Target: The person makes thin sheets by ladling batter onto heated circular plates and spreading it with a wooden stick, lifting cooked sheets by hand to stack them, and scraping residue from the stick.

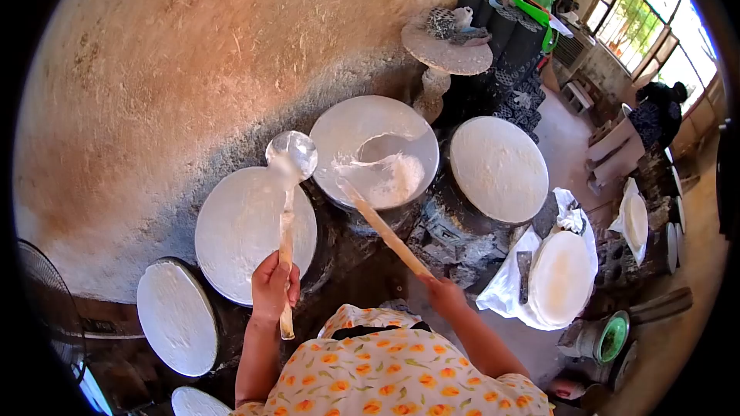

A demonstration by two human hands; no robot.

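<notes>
Brown wall (169,92) beyond ladle (286,233), lengthwise forward from left hand (271,286), bowl (297,152) foremost

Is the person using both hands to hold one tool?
No, the left hand grips a ladle while the right hand grips a separate wooden stick.

Right in front of you, a sooty stove (455,235) does the carrying: there sits a white-coated pan (499,169), with the centre pan (370,117) just to its left, and a broad pan (247,231) left again, their bases lost in the dark! Over on your right, a white sheet (502,286) lies beneath pale rounds (559,277), a dark flat blade (524,277) resting beside them. Up ahead, your round-topped stand (421,50) holds a honeycomb block (441,23), near the grey floor (563,131).
</notes>
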